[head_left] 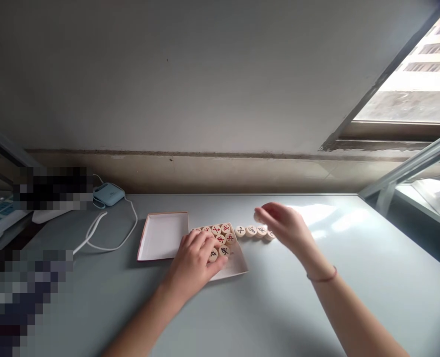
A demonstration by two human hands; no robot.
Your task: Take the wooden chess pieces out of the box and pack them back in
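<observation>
A shallow open box [238,265] holds several round wooden Chinese chess pieces [220,240], marked with red or black characters. My left hand [193,258] rests over the box's left side, thumb and index finger curved around black-marked pieces [213,255] near the front row; its other fingers cover part of the pieces. Raised above the table to the right, my right hand [282,223] is closed, with a pale round Chinese chess piece [257,216] showing at its fingertips. Below it runs a line of black-marked pieces [251,231], its right end partly hidden by the hand.
The box lid [163,237] lies inside-up, left of the box. A white cable [132,230] and a light blue device [109,194] are at the table's back left, near a power strip [0,218]. A wall [205,173] stands behind the table [272,307]; a window is upper right.
</observation>
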